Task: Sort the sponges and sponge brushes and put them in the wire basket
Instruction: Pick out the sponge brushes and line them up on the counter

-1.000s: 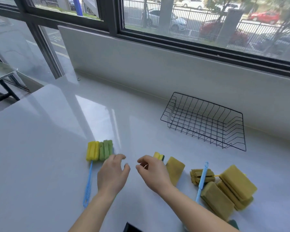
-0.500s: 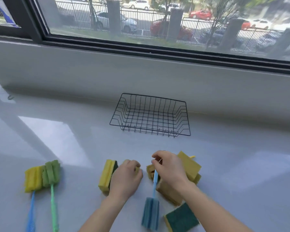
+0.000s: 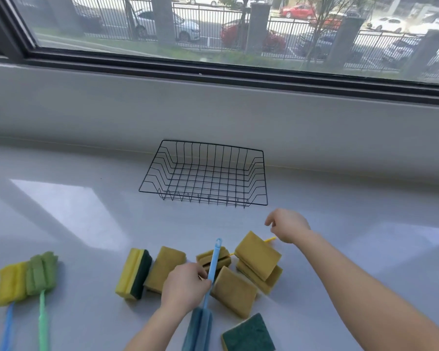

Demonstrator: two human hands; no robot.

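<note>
The black wire basket (image 3: 203,200) stands empty near the wall. In front of it lies a cluster of sponges: a yellow-and-green one on edge (image 3: 133,274), tan ones (image 3: 166,268) (image 3: 235,291), a tan stack (image 3: 257,257), and a green-faced one (image 3: 249,334). My left hand (image 3: 185,287) grips the handle of the blue sponge brush (image 3: 198,330). My right hand (image 3: 287,225) hovers with loosely curled fingers, holding nothing, beside the tip of a yellow brush handle (image 3: 270,239). That brush's tan head (image 3: 223,258) lies under the blue handle.
Two more sponge brushes lie at the far left: a yellow head on a blue handle (image 3: 10,283) and a green one (image 3: 41,273). The white counter (image 3: 86,211) runs back to a grey wall (image 3: 213,110) under the window.
The view has swung right, centring the basket. The blue brush handle passed from my right hand to my left. My right hand moved up and right toward the yellow handle tip.
</note>
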